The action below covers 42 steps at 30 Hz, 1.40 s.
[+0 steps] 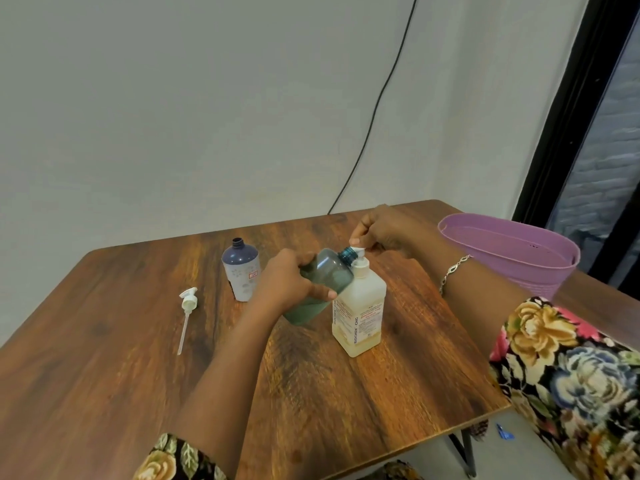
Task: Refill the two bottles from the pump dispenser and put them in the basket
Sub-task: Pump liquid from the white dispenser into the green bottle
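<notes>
1. The left hand (289,282) is gripping the teal bottle (327,273), with its fingers curled round the middle of the body and the thumb lying along the near side.
2. The teal bottle is lying tilted in that hand, base down toward the person and open neck pointing up and to the right, where it is meeting the spout of the pump head (358,253).
3. The right hand (384,230) is sitting on top of the pump head, fingers curled down and pinching it; a bracelet (453,271) is hanging on its wrist.
4. The pump dispenser (360,313) is standing upright on the table (104,375) directly under the right hand and just right of the left hand, touching the teal bottle.
5. The second bottle (241,271) is standing uncapped just left of the left hand, apart from it.
6. A loose pump cap (188,301) is lying farther left of that hand, on its side.
7. The purple basket (502,271) is sitting to the right of the right forearm, near it.
</notes>
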### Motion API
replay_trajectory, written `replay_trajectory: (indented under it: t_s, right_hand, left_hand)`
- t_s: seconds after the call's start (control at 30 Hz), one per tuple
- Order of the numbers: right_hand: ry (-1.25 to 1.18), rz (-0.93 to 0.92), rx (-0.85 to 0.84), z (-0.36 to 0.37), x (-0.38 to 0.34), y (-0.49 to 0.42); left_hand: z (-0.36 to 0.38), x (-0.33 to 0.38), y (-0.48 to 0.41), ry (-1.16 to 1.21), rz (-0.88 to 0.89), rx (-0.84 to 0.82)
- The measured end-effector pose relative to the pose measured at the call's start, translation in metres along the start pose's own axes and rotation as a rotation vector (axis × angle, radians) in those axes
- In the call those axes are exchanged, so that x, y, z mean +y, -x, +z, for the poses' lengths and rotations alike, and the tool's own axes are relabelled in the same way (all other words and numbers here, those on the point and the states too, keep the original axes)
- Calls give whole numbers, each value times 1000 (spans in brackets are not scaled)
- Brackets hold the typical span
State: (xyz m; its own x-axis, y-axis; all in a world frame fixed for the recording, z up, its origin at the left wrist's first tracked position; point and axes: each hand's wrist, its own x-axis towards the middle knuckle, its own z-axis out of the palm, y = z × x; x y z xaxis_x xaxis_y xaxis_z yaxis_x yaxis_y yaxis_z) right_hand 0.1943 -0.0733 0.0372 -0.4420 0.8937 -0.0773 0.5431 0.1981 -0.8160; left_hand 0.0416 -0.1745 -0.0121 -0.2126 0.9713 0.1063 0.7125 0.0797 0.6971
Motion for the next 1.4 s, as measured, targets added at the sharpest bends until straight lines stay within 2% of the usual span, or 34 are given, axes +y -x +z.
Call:
replay_trajectory:
  t_s: [0.23, 0.47, 0.63, 0.83, 1.1, 1.4]
  right_hand:
    - [-19, -48, 70, -1, 3, 1]
    - [-26, -49, -45, -8, -7, 3]
    - [-45, 2, -72, -3, 6, -1]
    - [-136, -35, 20, -3, 3, 5]
    - [-131, -5, 3, 3, 8, 0]
    - [-103, -35, 2, -5, 3, 2]
  left_hand:
    - [-2, 3, 1, 14, 8, 21]
    - [-6, 5, 0, -3, 9, 53]
    - [0, 4, 2, -57, 11, 6]
    - [-5, 7, 2, -4, 4, 33]
    - [-2, 4, 1, -30, -3, 25]
    - [-1, 8, 4, 55, -8, 29]
